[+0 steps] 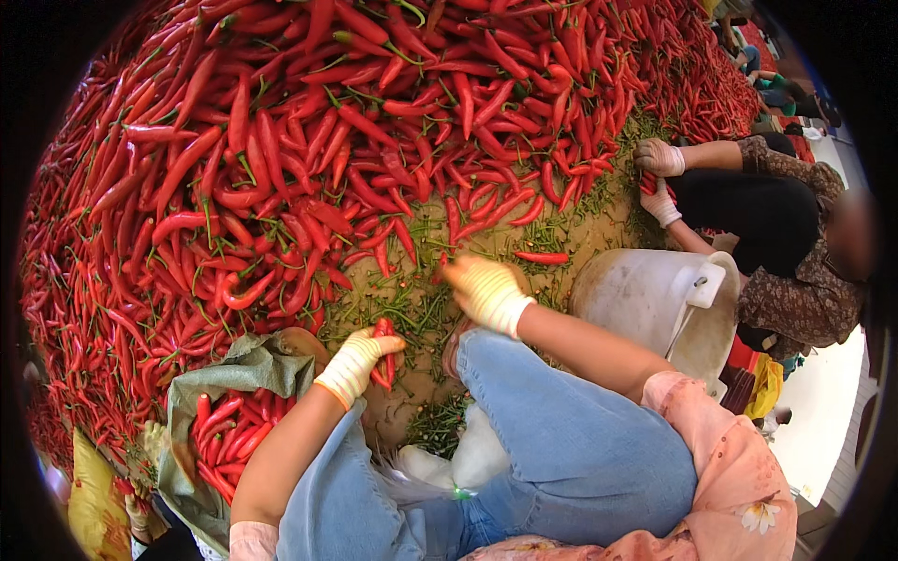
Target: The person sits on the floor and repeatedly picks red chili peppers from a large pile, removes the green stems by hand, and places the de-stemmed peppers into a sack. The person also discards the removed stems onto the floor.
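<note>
My left hand [359,361], in a striped white glove with bare fingertips, is closed around a few red chili peppers [382,354] above the ground between my knees and the pile. Up and to the right, my right hand [487,291] wears the same kind of glove and is blurred. A bit of red shows at its fingertips, but its grip is unclear. A large pile of red chili peppers [393,105], many with green stems, spreads in front. Loose green stems [421,308] litter the ground under both hands. Destemmed peppers [235,435] fill an open green woven sack [210,386] beside my left forearm.
A whitish plastic bucket [621,291] lies on its side at the right. Beyond it a co-worker [800,301] sits with gloved hands [659,158] at the pile, holding peppers. A yellow sack [95,498] and another person's gloved hand [137,512] are at lower left. Several people sit far right.
</note>
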